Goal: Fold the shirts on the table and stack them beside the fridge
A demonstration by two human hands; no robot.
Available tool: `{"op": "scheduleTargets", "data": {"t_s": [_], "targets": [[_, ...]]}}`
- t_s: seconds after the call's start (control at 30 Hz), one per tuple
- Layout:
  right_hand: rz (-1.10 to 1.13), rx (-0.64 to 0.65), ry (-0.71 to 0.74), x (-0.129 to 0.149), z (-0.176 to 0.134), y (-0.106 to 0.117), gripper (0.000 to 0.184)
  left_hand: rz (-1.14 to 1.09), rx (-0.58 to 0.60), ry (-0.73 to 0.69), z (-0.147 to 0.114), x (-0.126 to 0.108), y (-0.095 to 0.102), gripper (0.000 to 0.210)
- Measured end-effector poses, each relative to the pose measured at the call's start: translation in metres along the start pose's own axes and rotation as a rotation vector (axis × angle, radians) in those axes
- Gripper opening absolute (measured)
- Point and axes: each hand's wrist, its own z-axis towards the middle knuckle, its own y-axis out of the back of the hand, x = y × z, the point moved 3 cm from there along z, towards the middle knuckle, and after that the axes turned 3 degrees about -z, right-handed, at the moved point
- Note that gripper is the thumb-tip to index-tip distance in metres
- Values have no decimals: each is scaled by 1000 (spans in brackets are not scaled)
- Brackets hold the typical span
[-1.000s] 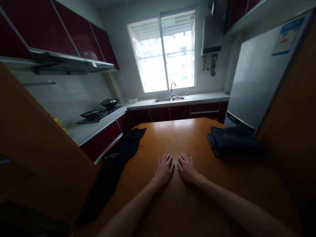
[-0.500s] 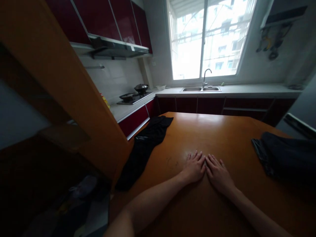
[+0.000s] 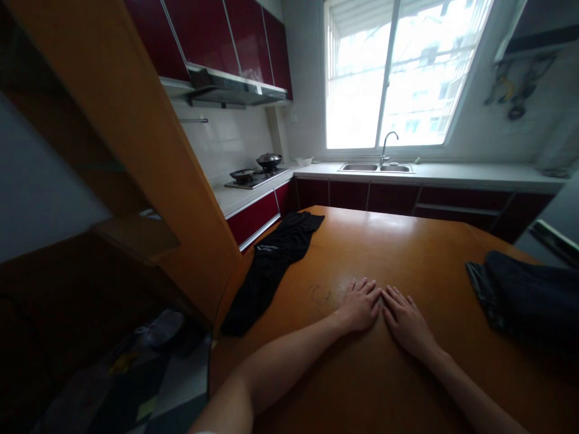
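My left hand point(image 3: 360, 305) lies flat on the wooden table point(image 3: 380, 241), fingers stretched out, holding nothing. Close beside it, my right hand point(image 3: 408, 321) also rests palm down and open, with the fingertips of both hands almost meeting. A black garment point(image 3: 271, 265) with a small pale stripe mark is spread lengthwise along the table's left edge, apart from my left hand. Over on the right side lies a folded stack of dark clothes point(image 3: 529, 295), dark blue on top, at some distance from my right hand.
An orange wooden post point(image 3: 167, 181) rises at the table's left. Beyond the table run a white counter with a sink point(image 3: 375, 169), a stove point(image 3: 257, 179) bearing two pans, and dark red cabinets point(image 3: 348, 194). Bags point(image 3: 163, 328) lie on the floor at lower left.
The camera view has turned slightly to the left, so the scene sits a little further right. Both hands stay in place on the table, and the clothes have not moved.
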Motion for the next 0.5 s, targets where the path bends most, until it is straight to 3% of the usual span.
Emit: {"op": "scheduleTargets", "data": {"t_s": [0.13,0.23,0.37,0.5], "targets": [[7,2,-3,2,0,3,56,-13,25,-41,3,4,2,48],[-10,12,-6,4,0,6,56,-25,27,21,14,25,18,43],[-30,33,-11,4,0,10,56,38,-217,417,19,93,76,44],[-35,39,-8,5,0,11,56,154,-477,794,-15,169,133,52]]}}
